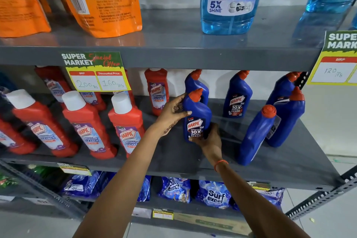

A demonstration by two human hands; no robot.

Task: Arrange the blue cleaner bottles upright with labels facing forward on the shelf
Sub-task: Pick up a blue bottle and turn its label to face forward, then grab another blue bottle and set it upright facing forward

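On the grey middle shelf (173,152) stand several blue Harpic bottles with orange-red caps. Both hands hold one blue bottle (197,116) upright, its label facing me. My left hand (172,112) grips its upper left side. My right hand (209,139) holds its lower right corner. Right behind it stands a second blue bottle (195,83). Another blue bottle (238,96) stands further right with its label forward. At the right end, one blue bottle (255,137) leans with its label turned away, beside two more (287,120), (283,87).
Red Harpic bathroom cleaner bottles (87,125) fill the left half of the same shelf. Above are orange pouches (100,0) and clear blue Colin bottles (231,0). Price tags (96,72) hang from the upper shelf edge. Surf Excel packs (213,195) lie on the shelf below.
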